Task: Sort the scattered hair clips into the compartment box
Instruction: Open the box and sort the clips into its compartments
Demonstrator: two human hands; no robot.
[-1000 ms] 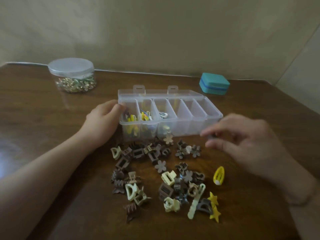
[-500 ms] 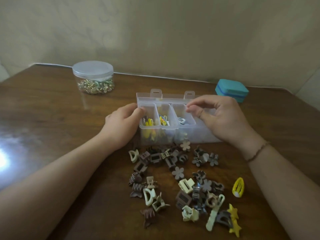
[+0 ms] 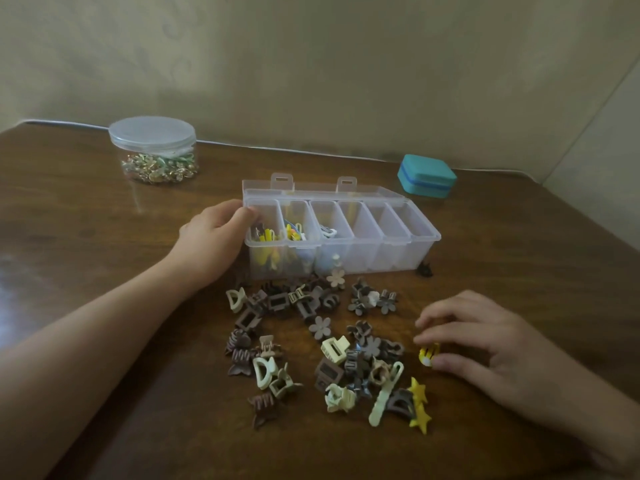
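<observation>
The right hand (image 3: pixel 485 344) pinches a yellow snap clip (image 3: pixel 427 355) between curled fingers and thumb, on the counter (image 3: pixel 104 220) in front of the compartment box (image 3: pixel 341 233). The left hand (image 3: pixel 213 240) grips the box's left end. Scattered hair clips (image 3: pixel 322 344) lie just in front of the box; its three left compartments hold clips. A lidded jar (image 3: pixel 154 150) stands behind the box to the left, a teal case (image 3: pixel 426 174) behind to the right.

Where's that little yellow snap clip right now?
The yellow snap clip lies on the table's right side, pinched in the right hand, just right of the clip pile and above the yellow star clips.
</observation>
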